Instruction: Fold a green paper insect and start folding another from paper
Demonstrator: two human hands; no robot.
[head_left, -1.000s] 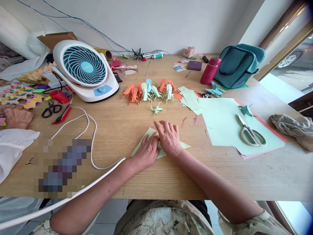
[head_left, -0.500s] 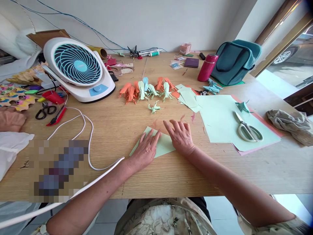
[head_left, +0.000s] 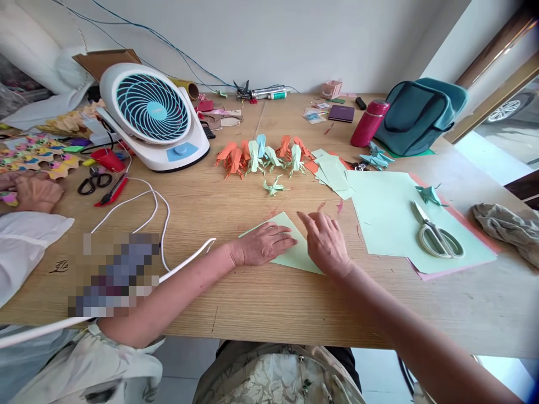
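Lying open and flat across the paper [head_left: 301, 258] on the tabletop [head_left: 252, 303], the left hand [head_left: 263, 244] now points its fingers rightward, no longer forward, which probably keeps the paper steady. The right hand [head_left: 326, 241] is half curled at the right edge; whether it grips, I cannot tell.

At the centre of the frame, the left hand [head_left: 267, 244] lies palm down across a piece of pale green paper [head_left: 300, 256], and the right hand [head_left: 326, 244], fingers partly bent, is at the paper's right edge. Above them stand orange, green and blue folded figures [head_left: 253, 157]. Scissors [head_left: 430, 229] rest on large green paper [head_left: 381, 210] at right. A white fan [head_left: 195, 134] stands upper left, a pink bottle [head_left: 369, 124] beside a teal bag [head_left: 415, 120] upper right; another person's hand [head_left: 40, 193] shows far left.
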